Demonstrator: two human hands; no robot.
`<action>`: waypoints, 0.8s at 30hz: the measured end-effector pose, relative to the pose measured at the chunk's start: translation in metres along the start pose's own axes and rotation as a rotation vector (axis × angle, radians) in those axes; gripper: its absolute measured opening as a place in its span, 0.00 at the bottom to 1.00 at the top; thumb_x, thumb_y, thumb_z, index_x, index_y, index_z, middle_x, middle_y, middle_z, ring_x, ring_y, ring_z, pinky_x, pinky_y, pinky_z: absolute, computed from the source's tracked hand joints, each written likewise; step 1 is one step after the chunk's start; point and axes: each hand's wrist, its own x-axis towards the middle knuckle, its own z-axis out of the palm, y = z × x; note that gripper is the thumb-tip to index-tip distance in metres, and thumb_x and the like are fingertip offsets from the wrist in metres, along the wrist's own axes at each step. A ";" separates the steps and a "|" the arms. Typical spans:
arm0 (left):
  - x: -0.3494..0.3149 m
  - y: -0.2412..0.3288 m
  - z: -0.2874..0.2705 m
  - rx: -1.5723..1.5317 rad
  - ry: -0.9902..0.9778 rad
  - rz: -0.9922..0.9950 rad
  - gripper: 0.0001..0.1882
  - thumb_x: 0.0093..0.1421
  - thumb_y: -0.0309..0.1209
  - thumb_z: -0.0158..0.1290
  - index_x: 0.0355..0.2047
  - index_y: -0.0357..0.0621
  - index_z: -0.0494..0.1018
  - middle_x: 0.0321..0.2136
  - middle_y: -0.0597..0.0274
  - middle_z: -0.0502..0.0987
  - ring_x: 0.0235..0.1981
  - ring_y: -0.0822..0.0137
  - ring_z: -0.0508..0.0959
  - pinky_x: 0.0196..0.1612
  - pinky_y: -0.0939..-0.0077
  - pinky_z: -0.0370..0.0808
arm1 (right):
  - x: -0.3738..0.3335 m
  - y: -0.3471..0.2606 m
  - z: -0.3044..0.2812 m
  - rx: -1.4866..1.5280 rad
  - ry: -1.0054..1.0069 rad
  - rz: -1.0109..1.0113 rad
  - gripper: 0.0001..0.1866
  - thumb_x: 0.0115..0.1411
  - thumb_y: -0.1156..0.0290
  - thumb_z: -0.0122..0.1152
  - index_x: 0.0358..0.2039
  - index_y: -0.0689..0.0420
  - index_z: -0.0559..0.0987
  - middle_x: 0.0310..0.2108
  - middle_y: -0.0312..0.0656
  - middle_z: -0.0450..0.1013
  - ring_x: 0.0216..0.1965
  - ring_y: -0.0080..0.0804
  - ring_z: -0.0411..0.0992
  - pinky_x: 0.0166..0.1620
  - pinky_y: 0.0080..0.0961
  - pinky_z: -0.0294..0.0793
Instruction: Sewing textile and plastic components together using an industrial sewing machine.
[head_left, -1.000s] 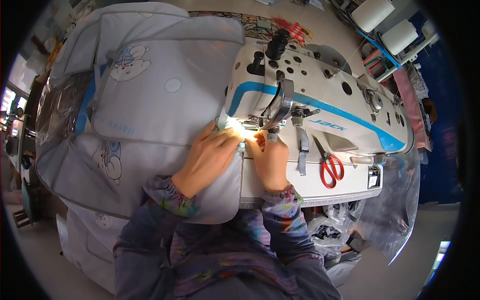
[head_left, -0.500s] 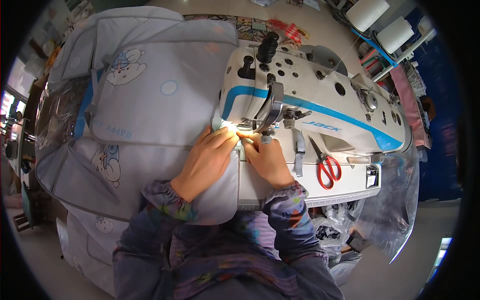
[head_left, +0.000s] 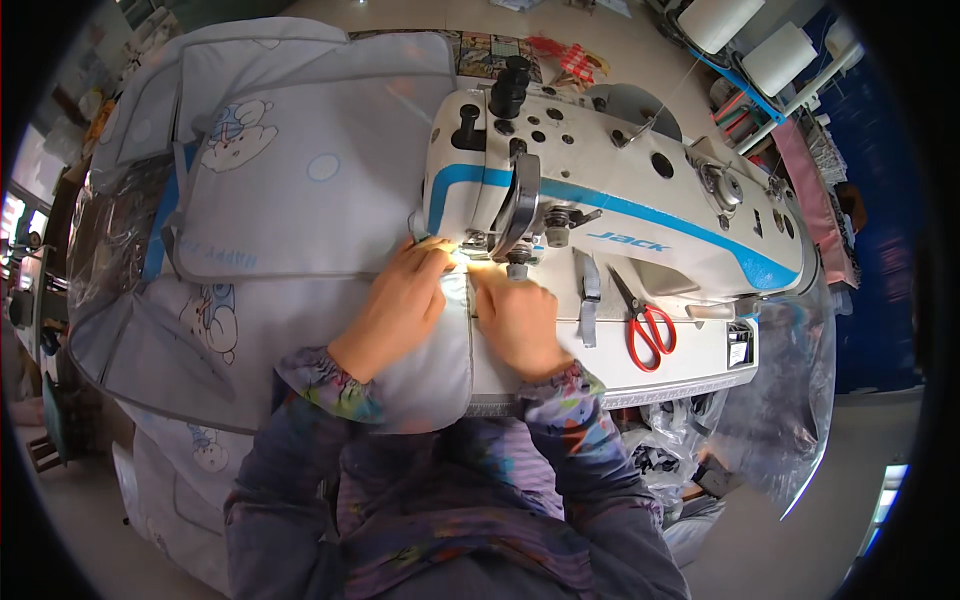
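A large piece of grey quilted fabric [head_left: 300, 200] with printed cartoon animals reaches up to the lit needle area of a white and blue sewing machine [head_left: 610, 200]. My left hand [head_left: 398, 305] rests on the fabric, its fingers bunched together at the edge, just left of the presser foot. Across that edge, my right hand [head_left: 520, 325] is closed, with the thumb against the fabric border and the other fingers curled in front of the needle area. The fingertips of both hands are partly lost in the lamp's glare, and the machine head hides the stitching point.
Red-handled scissors [head_left: 650, 335] and a short grey strap [head_left: 589, 300] lie on the machine bed right of my hands. White thread cones [head_left: 780, 60] stand at the upper right. Clear plastic sheeting [head_left: 770, 400] hangs off the bed's right end.
My hands have drawn slightly apart at the needle area, the right one turning with its knuckles more upward. The whole view has shifted a little, so machine and fabric appear further left.
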 end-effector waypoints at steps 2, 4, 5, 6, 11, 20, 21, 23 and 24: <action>0.001 -0.003 0.001 -0.019 0.016 0.002 0.12 0.57 0.17 0.48 0.43 0.35 0.69 0.40 0.43 0.74 0.45 0.40 0.74 0.49 0.53 0.73 | 0.002 0.007 -0.001 -0.022 0.004 0.026 0.12 0.63 0.61 0.58 0.31 0.55 0.82 0.23 0.51 0.75 0.23 0.53 0.76 0.27 0.47 0.74; 0.002 -0.005 0.002 -0.020 0.022 -0.039 0.11 0.57 0.17 0.48 0.41 0.35 0.70 0.39 0.44 0.74 0.42 0.41 0.74 0.42 0.53 0.74 | 0.002 0.012 -0.002 -0.045 -0.044 0.016 0.11 0.62 0.62 0.58 0.31 0.55 0.82 0.23 0.50 0.75 0.23 0.52 0.76 0.27 0.46 0.74; 0.004 -0.006 0.003 -0.027 0.024 -0.033 0.11 0.57 0.17 0.48 0.41 0.35 0.70 0.39 0.44 0.74 0.42 0.41 0.74 0.42 0.53 0.74 | 0.001 0.014 -0.002 -0.076 -0.058 -0.016 0.10 0.62 0.63 0.58 0.31 0.55 0.82 0.23 0.49 0.75 0.23 0.52 0.75 0.27 0.46 0.74; 0.005 -0.006 0.003 -0.036 0.015 -0.055 0.11 0.56 0.17 0.49 0.40 0.36 0.71 0.39 0.46 0.74 0.41 0.42 0.75 0.41 0.53 0.74 | 0.001 0.015 -0.002 -0.070 -0.035 -0.020 0.10 0.62 0.63 0.58 0.31 0.55 0.82 0.23 0.49 0.75 0.23 0.52 0.75 0.27 0.46 0.74; 0.009 -0.004 0.002 -0.034 0.008 -0.127 0.08 0.56 0.18 0.50 0.38 0.36 0.73 0.39 0.48 0.75 0.39 0.44 0.76 0.38 0.54 0.74 | -0.003 0.009 0.003 0.134 0.145 -0.097 0.08 0.60 0.71 0.59 0.40 0.51 0.82 0.22 0.50 0.74 0.22 0.50 0.74 0.26 0.41 0.71; 0.011 -0.019 0.011 -0.064 0.136 -0.043 0.04 0.56 0.20 0.51 0.32 0.35 0.74 0.31 0.49 0.75 0.30 0.43 0.76 0.32 0.54 0.74 | -0.005 0.008 0.005 0.107 0.077 -0.130 0.10 0.60 0.72 0.59 0.41 0.50 0.83 0.24 0.46 0.76 0.26 0.47 0.76 0.28 0.41 0.72; 0.013 -0.018 0.010 -0.026 0.086 -0.100 0.04 0.56 0.20 0.52 0.33 0.35 0.74 0.33 0.49 0.75 0.32 0.43 0.76 0.35 0.55 0.74 | -0.006 0.007 0.003 0.122 0.084 -0.137 0.10 0.59 0.72 0.59 0.40 0.50 0.83 0.25 0.46 0.76 0.26 0.47 0.76 0.28 0.40 0.72; 0.013 -0.009 0.003 0.010 0.035 -0.155 0.05 0.56 0.21 0.52 0.33 0.36 0.75 0.35 0.49 0.76 0.35 0.43 0.76 0.37 0.55 0.74 | -0.007 0.008 -0.001 0.145 0.053 -0.120 0.10 0.59 0.73 0.60 0.41 0.51 0.83 0.29 0.46 0.77 0.29 0.46 0.76 0.30 0.40 0.73; 0.009 0.000 -0.003 0.121 0.015 -0.077 0.09 0.55 0.22 0.53 0.37 0.36 0.75 0.43 0.50 0.74 0.45 0.46 0.74 0.48 0.51 0.72 | -0.007 0.008 -0.004 0.174 -0.002 -0.107 0.10 0.59 0.73 0.60 0.41 0.52 0.83 0.32 0.45 0.78 0.31 0.45 0.77 0.32 0.39 0.73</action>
